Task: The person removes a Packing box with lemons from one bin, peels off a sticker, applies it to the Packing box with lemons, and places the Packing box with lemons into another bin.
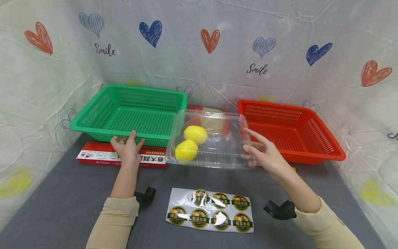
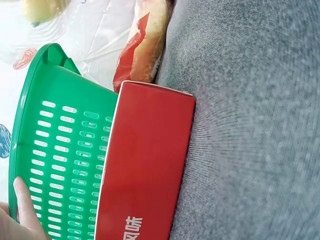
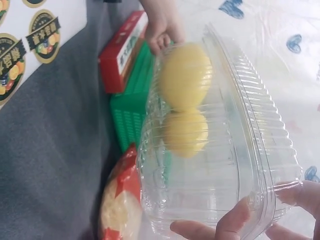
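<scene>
A clear plastic clamshell container (image 1: 224,145) is held in the air by my right hand (image 1: 264,152), with thumb and fingers pinching its right side. Inside it, two yellow lemons (image 1: 195,135) lie against the left end. The right wrist view also shows the lemons (image 3: 186,75) through the ribbed plastic. My left hand (image 1: 126,148) is at the front rim of the green basket (image 1: 140,136). In the left wrist view, one digit presses the basket's outer wall (image 2: 65,150) while the others reach over the rim.
A red printed box (image 1: 121,155) lies before the green basket. To the right stands a red basket (image 1: 292,138). Behind the container is a red-and-tan package (image 1: 214,121). A sheet of round fruit stickers (image 1: 209,211) lies on the grey tabletop (image 1: 149,221).
</scene>
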A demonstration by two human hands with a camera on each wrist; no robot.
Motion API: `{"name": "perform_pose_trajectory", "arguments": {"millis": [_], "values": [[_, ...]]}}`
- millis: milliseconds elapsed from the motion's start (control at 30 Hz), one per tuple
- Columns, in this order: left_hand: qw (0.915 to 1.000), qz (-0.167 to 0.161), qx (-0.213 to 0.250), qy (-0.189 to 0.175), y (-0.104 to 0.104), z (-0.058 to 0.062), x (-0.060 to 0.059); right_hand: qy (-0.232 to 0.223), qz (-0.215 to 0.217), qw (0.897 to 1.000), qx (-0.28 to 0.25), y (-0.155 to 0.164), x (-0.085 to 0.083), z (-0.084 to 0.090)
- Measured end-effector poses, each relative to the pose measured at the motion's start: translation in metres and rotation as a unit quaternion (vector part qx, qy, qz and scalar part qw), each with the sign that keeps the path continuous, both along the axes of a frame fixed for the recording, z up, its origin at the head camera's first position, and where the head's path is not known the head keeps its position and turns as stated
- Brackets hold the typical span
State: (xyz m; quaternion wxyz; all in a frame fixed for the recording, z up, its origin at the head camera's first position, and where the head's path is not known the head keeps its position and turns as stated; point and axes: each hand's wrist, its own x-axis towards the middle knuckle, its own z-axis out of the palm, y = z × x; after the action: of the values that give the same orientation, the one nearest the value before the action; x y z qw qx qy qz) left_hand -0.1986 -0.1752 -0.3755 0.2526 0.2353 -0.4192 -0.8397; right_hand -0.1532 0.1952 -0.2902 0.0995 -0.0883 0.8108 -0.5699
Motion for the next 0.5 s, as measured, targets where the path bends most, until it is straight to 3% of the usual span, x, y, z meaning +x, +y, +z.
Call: {"name": "perform_pose_trajectory", "arguments": {"millis": [200, 500], "values": [[0.9998, 0.005, -0.005, -0.021, 0.001, 0.003, 0.001, 0.005, 0.0, 1.0, 0.012, 0.005, 0.005, -0.005], [0.9998, -0.003, 0.005, -0.02, 0.0, 0.003, 0.0, 0.007, -0.006, 0.999, 0.033, 0.008, 0.01, -0.021]]}}
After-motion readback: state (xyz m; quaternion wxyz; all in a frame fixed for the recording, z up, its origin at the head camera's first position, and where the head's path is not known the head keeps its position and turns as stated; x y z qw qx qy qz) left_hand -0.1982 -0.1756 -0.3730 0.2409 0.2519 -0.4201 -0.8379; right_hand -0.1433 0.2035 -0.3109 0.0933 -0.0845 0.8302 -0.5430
